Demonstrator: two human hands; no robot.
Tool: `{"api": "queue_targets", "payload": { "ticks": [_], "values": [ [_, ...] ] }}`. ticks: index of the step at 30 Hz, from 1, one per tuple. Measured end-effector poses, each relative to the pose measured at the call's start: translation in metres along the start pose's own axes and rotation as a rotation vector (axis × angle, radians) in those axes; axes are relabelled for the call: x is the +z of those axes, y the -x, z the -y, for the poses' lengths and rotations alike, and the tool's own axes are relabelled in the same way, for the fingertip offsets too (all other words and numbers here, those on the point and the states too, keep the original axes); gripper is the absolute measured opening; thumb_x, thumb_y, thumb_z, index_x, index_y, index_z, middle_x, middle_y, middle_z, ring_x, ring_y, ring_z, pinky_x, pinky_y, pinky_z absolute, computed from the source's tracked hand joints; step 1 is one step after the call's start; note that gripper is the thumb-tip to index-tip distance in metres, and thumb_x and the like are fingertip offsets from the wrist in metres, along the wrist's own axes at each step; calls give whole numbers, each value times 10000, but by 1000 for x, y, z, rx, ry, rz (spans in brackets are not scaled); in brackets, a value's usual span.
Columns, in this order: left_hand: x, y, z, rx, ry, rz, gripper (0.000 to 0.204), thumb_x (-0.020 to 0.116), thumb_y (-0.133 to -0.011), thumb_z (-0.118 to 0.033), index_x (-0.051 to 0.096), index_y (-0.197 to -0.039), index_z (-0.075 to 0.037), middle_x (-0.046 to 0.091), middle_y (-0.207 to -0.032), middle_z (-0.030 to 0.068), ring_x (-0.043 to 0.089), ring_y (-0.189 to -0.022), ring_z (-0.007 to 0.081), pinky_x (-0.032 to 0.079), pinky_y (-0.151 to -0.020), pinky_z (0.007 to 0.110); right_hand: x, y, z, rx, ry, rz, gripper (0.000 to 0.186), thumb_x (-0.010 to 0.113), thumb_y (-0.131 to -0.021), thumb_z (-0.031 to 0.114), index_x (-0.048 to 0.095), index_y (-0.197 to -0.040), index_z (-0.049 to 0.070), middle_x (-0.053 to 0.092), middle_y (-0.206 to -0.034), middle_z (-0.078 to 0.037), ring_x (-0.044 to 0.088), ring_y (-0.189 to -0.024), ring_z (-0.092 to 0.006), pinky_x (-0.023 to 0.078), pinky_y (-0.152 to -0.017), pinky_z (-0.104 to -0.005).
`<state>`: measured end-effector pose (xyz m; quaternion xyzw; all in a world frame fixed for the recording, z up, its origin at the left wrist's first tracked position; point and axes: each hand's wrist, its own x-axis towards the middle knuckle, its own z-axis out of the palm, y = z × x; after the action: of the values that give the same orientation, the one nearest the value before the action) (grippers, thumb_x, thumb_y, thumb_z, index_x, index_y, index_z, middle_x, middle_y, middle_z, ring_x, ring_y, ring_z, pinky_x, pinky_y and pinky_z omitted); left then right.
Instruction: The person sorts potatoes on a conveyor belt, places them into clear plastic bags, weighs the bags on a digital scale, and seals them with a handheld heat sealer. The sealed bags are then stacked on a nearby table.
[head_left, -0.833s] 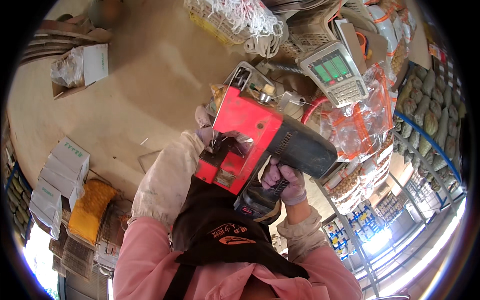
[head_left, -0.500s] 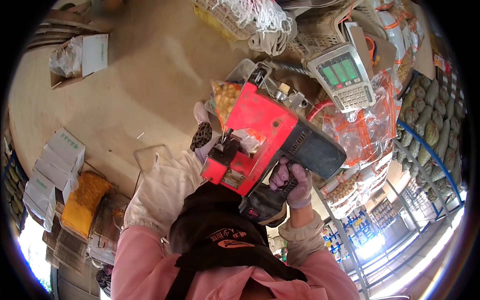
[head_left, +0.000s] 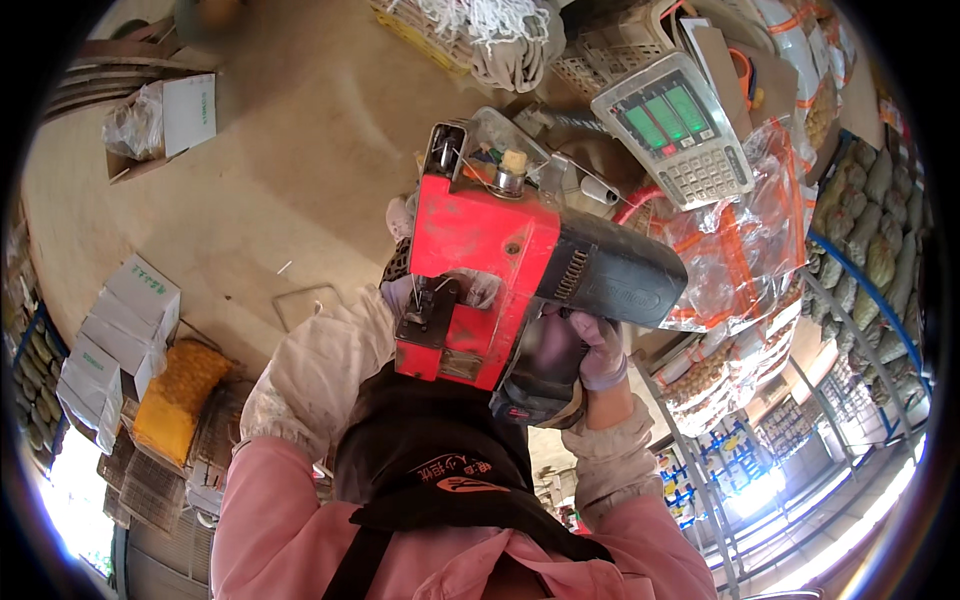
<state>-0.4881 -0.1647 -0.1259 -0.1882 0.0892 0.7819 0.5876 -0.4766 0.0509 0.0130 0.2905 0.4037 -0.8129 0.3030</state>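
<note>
My right hand (head_left: 598,350), in a lilac glove, is wrapped around the black handle of a red portable bag-sewing machine (head_left: 490,235) with a black motor housing. The machine is held up in front of my dark apron, its needle end toward the left. My left forearm, in an off-white sleeve cover (head_left: 325,360), reaches forward to the machine's left side. Only a bit of lilac glove shows of my left hand (head_left: 393,291); its fingers are hidden behind the machine. Beside it a leopard-print piece (head_left: 397,262) partly shows. A clear tray (head_left: 505,135) sits beyond the machine.
A weighing scale with a green display (head_left: 672,130) stands at the far right, beside clear bags with orange bands (head_left: 735,255). White ties lie on a basket (head_left: 490,25) at the back. Boxes (head_left: 125,310) and a yellow sack (head_left: 180,400) are at left; filled net sacks (head_left: 870,230) at right.
The sewing machine has swung more upright and shifted slightly left in my right hand. The net bag of round yellowish produce behind it has dropped out of sight.
</note>
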Motion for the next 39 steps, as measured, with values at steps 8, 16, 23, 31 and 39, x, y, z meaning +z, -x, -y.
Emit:
{"api": "queue_targets", "payload": {
  "ticks": [8,16,23,31,39],
  "values": [
    [-1,-2,8,22,54,-109,438,583,-951,-294,549,-1268,6,652,-1144,110,638,-1051,255,533,-932,382,-11,-5,-11,-121,-60,-10,471,616,-928,317,539,-1144,-94,506,-700,-92,524,-601,-235,477,-564,-381],
    [-39,20,-3,324,128,-412,459,595,-941,-283,534,-1278,22,648,-1157,123,640,-1085,279,542,-964,405,-54,101,13,-188,-13,-188,420,633,-939,275,560,-1148,-82,498,-723,-80,526,-670,-224,474,-619,-378],
    [-50,49,-4,373,2,-546,376,554,-922,-200,585,-1237,3,658,-1197,126,641,-1109,272,556,-959,415,-145,136,42,-322,221,-671,299,616,-960,232,607,-1091,-37,520,-747,-55,532,-667,-197,472,-619,-354],
    [14,36,23,494,17,-749,363,546,-963,-374,674,-1047,-45,693,-1063,73,663,-1007,222,580,-820,338,-284,1,28,-325,336,-729,281,705,-908,248,621,-1063,29,624,-854,-52,604,-727,-164,497,-691,-322],
    [40,18,38,593,177,-827,360,576,-949,-409,689,-988,-70,700,-989,40,653,-1000,206,568,-794,329,-312,-58,-10,-127,680,-726,456,691,-913,320,558,-1222,13,632,-1052,-116,615,-914,-226,496,-831,-357]
  ]
}}
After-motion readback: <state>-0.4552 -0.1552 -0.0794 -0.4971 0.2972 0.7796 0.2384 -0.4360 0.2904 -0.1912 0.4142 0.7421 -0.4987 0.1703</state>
